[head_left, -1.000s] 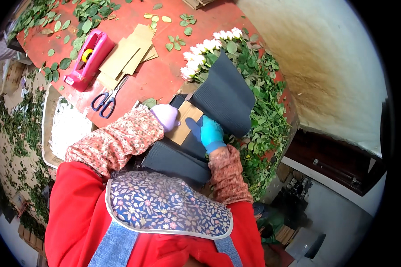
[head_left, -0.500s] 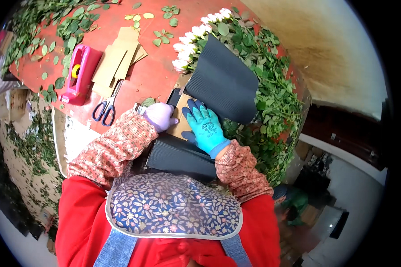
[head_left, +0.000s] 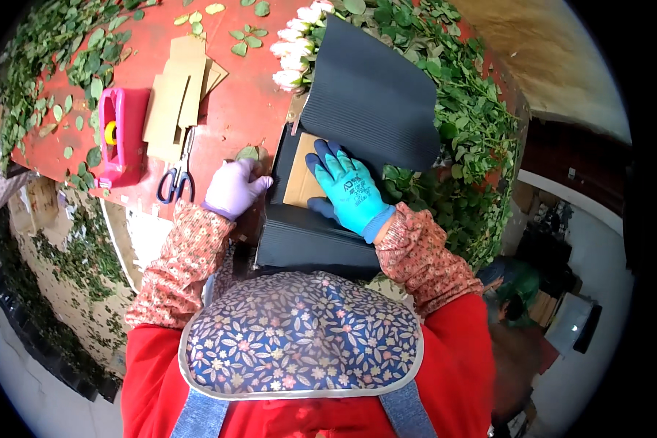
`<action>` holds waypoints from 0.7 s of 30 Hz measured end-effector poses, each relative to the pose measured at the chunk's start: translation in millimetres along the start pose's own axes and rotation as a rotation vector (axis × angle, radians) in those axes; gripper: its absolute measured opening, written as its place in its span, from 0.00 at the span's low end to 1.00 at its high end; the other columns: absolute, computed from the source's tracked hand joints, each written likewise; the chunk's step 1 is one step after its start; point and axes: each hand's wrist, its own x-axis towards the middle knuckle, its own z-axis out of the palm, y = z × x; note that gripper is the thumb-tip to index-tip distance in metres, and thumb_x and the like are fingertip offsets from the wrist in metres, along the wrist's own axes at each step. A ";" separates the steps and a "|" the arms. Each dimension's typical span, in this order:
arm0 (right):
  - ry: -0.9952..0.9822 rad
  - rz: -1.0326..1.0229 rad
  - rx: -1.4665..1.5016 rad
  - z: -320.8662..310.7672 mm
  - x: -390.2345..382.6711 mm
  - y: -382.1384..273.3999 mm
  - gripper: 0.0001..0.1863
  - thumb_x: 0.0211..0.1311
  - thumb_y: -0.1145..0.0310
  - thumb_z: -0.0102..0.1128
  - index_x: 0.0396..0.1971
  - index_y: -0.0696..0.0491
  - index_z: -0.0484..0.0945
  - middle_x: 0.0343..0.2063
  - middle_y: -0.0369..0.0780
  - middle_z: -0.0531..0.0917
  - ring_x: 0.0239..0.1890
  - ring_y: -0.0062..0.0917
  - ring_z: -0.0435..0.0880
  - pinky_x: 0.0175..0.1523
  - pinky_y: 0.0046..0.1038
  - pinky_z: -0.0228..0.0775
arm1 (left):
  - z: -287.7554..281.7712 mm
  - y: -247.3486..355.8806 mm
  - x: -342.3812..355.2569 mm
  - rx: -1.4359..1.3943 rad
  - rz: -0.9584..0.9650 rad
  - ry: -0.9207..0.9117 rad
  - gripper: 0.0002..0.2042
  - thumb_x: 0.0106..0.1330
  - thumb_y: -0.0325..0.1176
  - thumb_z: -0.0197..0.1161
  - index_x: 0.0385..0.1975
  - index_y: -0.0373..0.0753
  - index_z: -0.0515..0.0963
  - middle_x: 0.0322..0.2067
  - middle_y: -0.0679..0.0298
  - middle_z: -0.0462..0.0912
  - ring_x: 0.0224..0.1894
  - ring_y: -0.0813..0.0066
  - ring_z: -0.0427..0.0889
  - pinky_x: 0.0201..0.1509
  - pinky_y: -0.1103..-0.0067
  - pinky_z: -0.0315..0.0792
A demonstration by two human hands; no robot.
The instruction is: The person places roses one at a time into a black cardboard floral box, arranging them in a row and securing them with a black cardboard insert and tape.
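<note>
On the red worktop (head_left: 241, 95), which filled the upper part of the head view, the work lay at about 12 o'clock from the person's chest. A stack of dark corrugated sheets (head_left: 321, 241) lay nearest the body; one dark sheet (head_left: 372, 102) was raised at 1 o'clock over the rose stems (head_left: 452, 131). A brown card (head_left: 303, 179) lay on the stack. The right hand (head_left: 350, 191), in a blue glove, pressed flat on card and stack, its grip spread apart and clamped on nothing. The left hand (head_left: 233, 188), in a pale glove, rested at the stack's 9 o'clock edge; whether its grip was closed could not be told. Judged step: positioning the card under the wrapping sheet. The next move likely called for holding the card steady. Scissors (head_left: 177, 175) and a pink tape dispenser (head_left: 115, 142) lay at 10 o'clock. The white flower heads (head_left: 292, 55) were partly covered by the raised sheet.
</note>
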 end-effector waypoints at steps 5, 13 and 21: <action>-0.050 0.018 -0.040 -6.1 3.6 -2.7 0.42 0.60 0.46 0.62 0.70 0.52 0.61 0.71 0.49 0.60 0.69 0.45 0.64 0.70 0.44 0.55 | 9.3 23.6 10.7 0.003 0.061 -0.021 0.20 0.56 0.40 0.75 0.41 0.32 0.79 0.27 0.54 0.84 0.31 0.59 0.84 0.38 0.68 0.76; -0.064 -0.022 -0.097 -2.2 8.6 -4.8 0.43 0.58 0.46 0.62 0.69 0.54 0.62 0.70 0.52 0.60 0.67 0.45 0.65 0.68 0.46 0.55 | 19.5 24.7 8.8 0.227 0.089 -0.082 0.26 0.53 0.49 0.74 0.42 0.34 0.79 0.32 0.48 0.85 0.38 0.48 0.84 0.42 0.61 0.76; -0.001 -0.006 0.114 -14.9 7.0 2.5 0.46 0.54 0.48 0.67 0.68 0.56 0.61 0.67 0.51 0.64 0.67 0.45 0.63 0.70 0.45 0.56 | 15.7 44.4 8.2 0.243 0.323 0.170 0.38 0.45 0.46 0.78 0.56 0.37 0.69 0.43 0.51 0.76 0.44 0.50 0.79 0.47 0.62 0.73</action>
